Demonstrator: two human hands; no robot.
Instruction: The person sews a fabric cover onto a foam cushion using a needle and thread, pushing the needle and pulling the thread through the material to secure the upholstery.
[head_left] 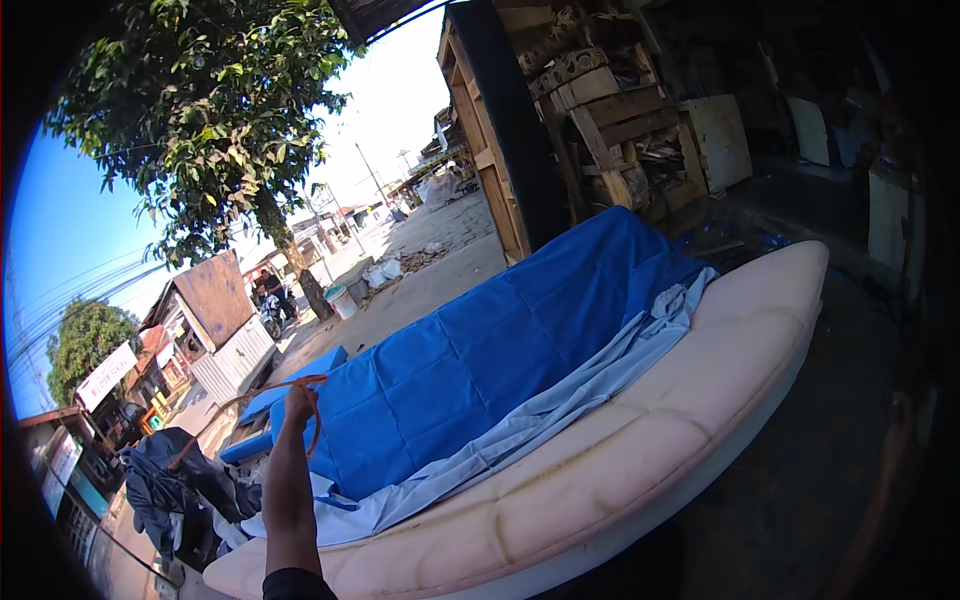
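My left hand (pixel 300 402) is raised over the near left end of a long foam cushion. Its fingers are closed around an orange-brown strap (pixel 314 428), which loops beside the wrist and trails off to the left. Beneath and beyond lies blue fabric (pixel 470 370) with fold creases, its pale underside (pixel 560 405) bunched along one edge. The cushion (pixel 600 450) is pinkish and stained, with a curved outline and seam lines. At the dark right edge, a dim shape looks like my right hand (pixel 902 415) and forearm; shadow hides its fingers.
Dark clothing or cloth (pixel 185 490) is heaped at the left. Behind the blue fabric stand a wooden frame with a black panel (pixel 515 120) and stacked scrap wood (pixel 620 120). A tree (pixel 270 220), a white bucket (pixel 341 301) and a person by a motorcycle (pixel 272 300) are farther off.
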